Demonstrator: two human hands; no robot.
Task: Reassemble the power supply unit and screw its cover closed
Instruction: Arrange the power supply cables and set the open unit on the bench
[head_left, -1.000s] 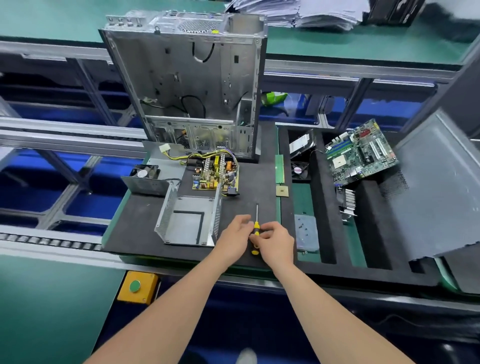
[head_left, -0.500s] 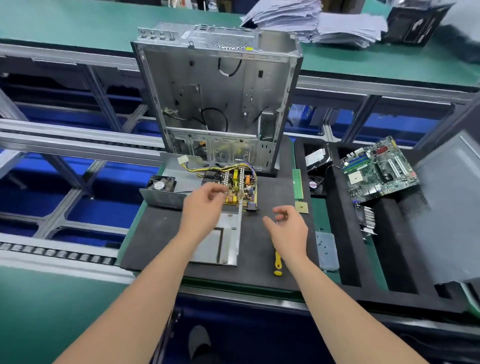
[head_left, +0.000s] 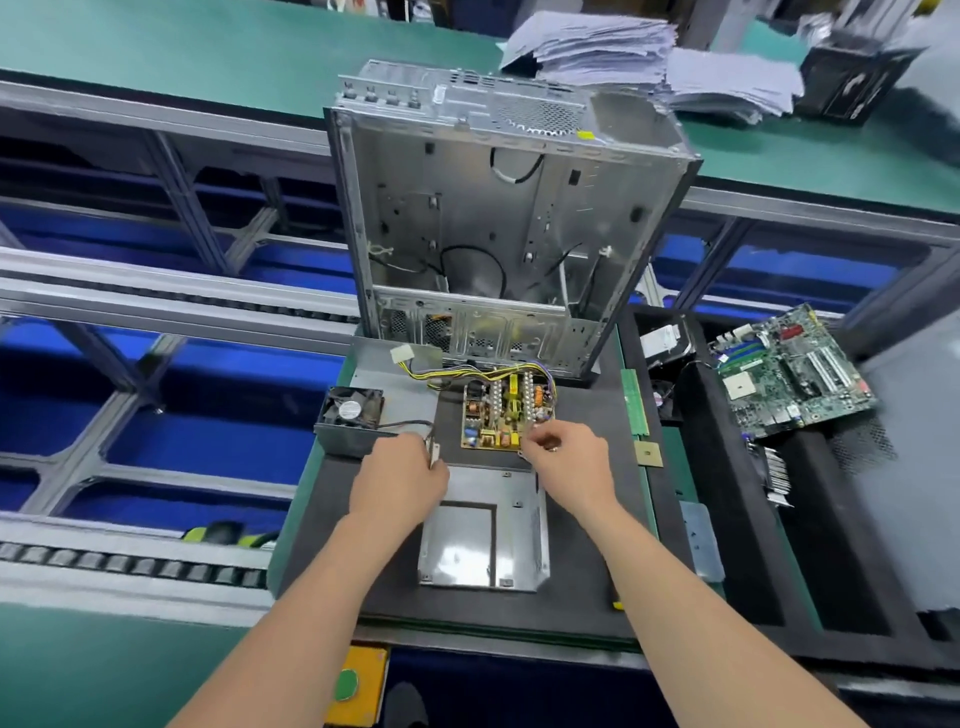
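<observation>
Open silver sheet-metal power-supply tray (head_left: 483, 540) lay nearest, left hand (head_left: 400, 483) gripping its far-left wall, right hand (head_left: 569, 467) apparently pinching the yellow-brown printed circuit board (head_left: 501, 415) just beyond; likely hazard: its yellow-and-black wire bundle (head_left: 457, 371) snagging, seating the board askew.

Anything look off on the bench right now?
Only the motherboard: it lies skewed and tilted across the dividers of the foam tray at right, not flat in a slot. The power supply board sits outside its open case, expected mid-reassembly.

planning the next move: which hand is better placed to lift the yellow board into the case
Likely right hand: its fingertips are at the yellow board's near corner; left hand holds the case.
</observation>
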